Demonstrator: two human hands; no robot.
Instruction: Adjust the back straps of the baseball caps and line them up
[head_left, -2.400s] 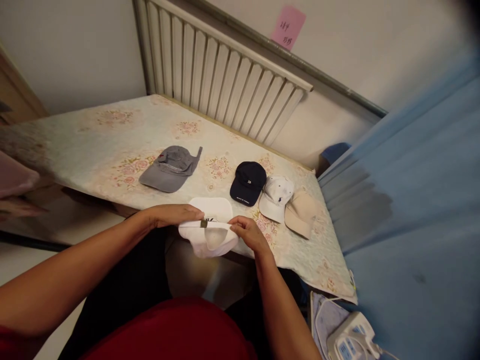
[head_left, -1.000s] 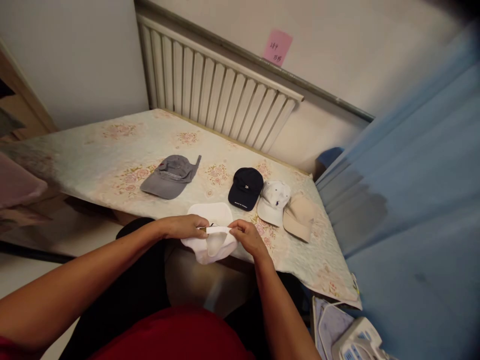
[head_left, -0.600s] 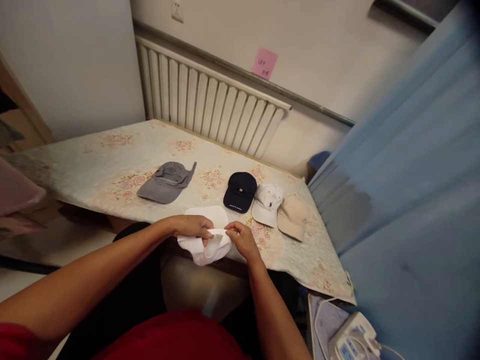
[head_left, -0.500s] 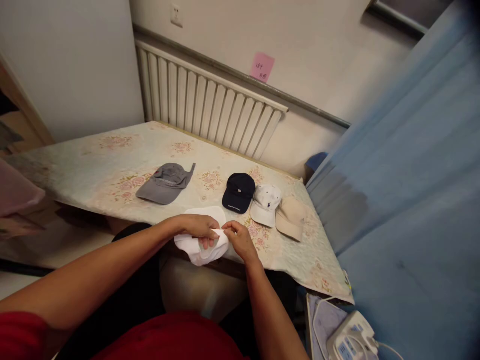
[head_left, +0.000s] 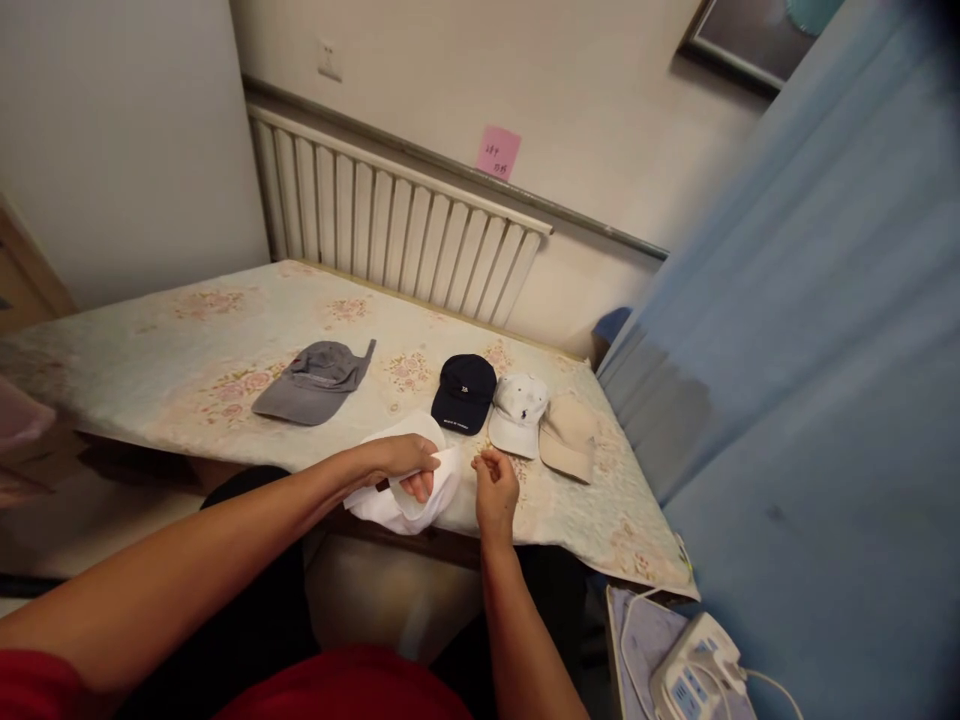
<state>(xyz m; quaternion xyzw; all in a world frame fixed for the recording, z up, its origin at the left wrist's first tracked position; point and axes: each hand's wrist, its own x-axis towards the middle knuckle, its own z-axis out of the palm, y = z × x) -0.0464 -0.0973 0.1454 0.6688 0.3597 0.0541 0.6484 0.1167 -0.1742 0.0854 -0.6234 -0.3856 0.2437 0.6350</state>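
Note:
At the table's near edge, my left hand (head_left: 409, 467) grips a white cap (head_left: 397, 510), its thumb on top of the fabric and fingers inside the cap. My right hand (head_left: 496, 490) is just right of the cap, apart from it, with thumb and fingertips pinched together; anything between them is too small to make out. Beyond the hands lie a navy cap (head_left: 465, 393), a white cap with a small dark logo (head_left: 519, 415) and a beige cap (head_left: 568, 440), side by side. Farther left rests a grey cap (head_left: 315, 382) with its strap end sticking up.
A flowered cloth (head_left: 172, 350) covers the table. Behind it, a white radiator (head_left: 397, 210) runs along the wall under a pink note (head_left: 498, 152). A blue curtain (head_left: 787, 400) hangs at the right. Below it, a white power strip (head_left: 697, 670) with cables sits on a small stand.
My right hand has come away from the white cap and moved to the right, still pinched. My left hand keeps its hold on the cap. The view has shifted slightly.

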